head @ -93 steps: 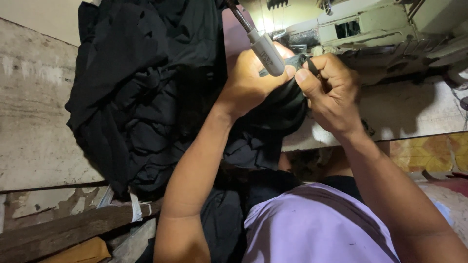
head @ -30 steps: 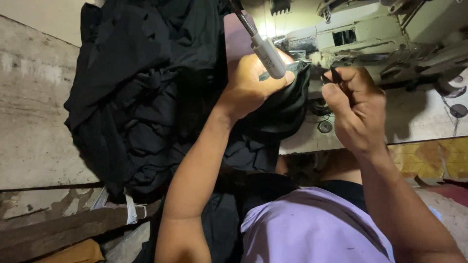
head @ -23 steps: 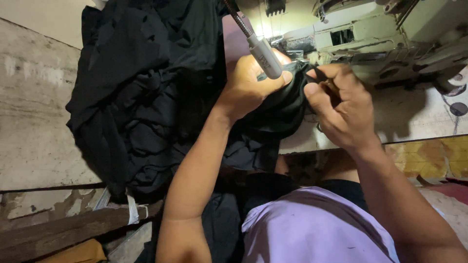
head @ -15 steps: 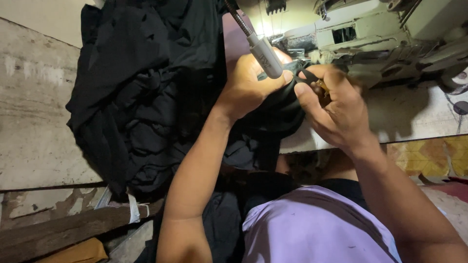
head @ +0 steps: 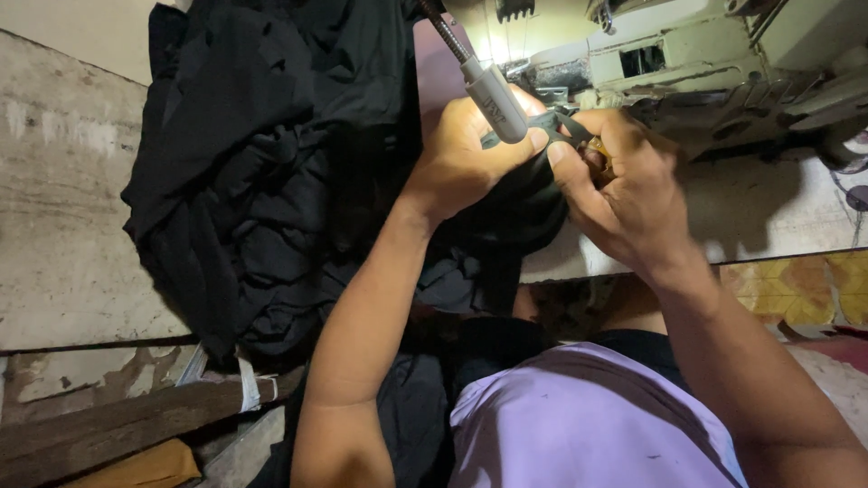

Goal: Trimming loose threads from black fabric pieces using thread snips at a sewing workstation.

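Black cloth [head: 520,194]: bunched at the desk [head: 768,217] edge, just in front of the sewing machine [head: 687,63]. Left hand [head: 466,145] grips its upper fold; right hand [head: 624,185] pinches the same fold beside it, fingertips nearly touching. Lamp [head: 493,86] overhangs them. Larger heap of black fabric [head: 271,172] lies to the left.

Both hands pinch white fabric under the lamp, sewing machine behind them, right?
Not quite: the fabric is black, not white. The head view shows the left hand and right hand pinching it under the lamp, with the sewing machine behind them.
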